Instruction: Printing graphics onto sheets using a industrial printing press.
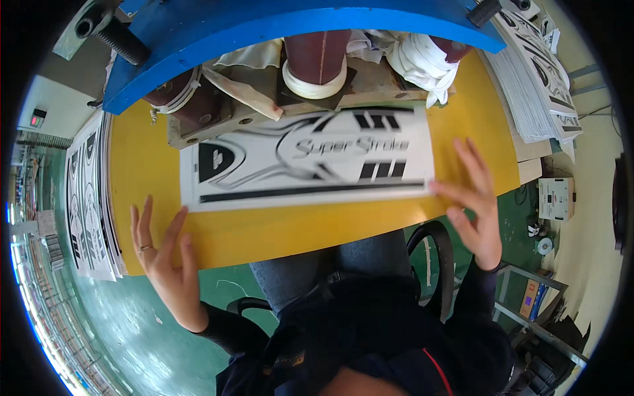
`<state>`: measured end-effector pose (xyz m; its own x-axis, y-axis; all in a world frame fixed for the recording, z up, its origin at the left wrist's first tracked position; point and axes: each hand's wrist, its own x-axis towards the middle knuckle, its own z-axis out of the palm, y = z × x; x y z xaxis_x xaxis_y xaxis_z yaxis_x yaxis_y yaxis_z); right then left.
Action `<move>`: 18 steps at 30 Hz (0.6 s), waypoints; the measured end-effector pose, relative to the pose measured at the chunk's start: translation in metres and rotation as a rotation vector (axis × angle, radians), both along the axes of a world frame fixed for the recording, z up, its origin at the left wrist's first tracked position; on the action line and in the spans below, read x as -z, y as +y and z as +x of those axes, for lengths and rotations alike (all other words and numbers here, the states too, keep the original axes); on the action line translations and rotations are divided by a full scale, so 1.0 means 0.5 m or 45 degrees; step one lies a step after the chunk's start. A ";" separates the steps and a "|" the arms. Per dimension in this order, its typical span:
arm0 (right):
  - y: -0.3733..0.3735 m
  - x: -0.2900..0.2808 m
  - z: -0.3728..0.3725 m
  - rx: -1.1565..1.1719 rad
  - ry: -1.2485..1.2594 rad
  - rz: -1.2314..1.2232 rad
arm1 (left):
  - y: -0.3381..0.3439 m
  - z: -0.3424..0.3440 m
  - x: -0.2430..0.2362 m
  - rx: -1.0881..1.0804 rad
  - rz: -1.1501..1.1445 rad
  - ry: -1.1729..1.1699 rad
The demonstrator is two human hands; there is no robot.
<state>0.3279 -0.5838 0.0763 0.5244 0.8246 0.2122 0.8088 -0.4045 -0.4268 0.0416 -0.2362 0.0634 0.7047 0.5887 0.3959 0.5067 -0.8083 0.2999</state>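
A white sheet printed with black stripes, curves and lettering (264,178) lies flat on the yellow tabletop (317,228), its far edge under the front of a press. By the sheet's near left corner is my left hand (165,261), fingers spread, with the index fingertip at that corner. My right hand (477,208) has its fingers apart beyond the opposite end, one fingertip at the near right corner. Neither hand grips anything. Slight blur softens the print.
Above the sheet hangs a blue press beam (304,23) with bolts and dark red cylinders (317,56) wrapped in white cloth, over a metal block (238,119). Stacks of printed sheets stand at left (89,204) and far right (528,86). A black chair armrest (439,264) is nearby.
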 end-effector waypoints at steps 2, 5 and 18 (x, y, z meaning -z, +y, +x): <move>0.010 0.007 0.034 0.118 -0.071 -0.013 | -0.015 0.028 -0.002 0.131 0.036 0.102; 0.033 0.018 0.094 0.232 -0.135 -0.059 | -0.021 0.078 0.006 0.167 -0.035 0.116; 0.047 0.032 0.119 0.179 -0.041 0.034 | -0.009 0.103 0.006 0.148 -0.095 0.177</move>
<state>0.3875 -0.5603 0.0601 0.6269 0.7374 0.2514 0.7584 -0.5037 -0.4137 0.0933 -0.2406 0.0605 0.8148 0.5240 0.2480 0.4517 -0.8420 0.2949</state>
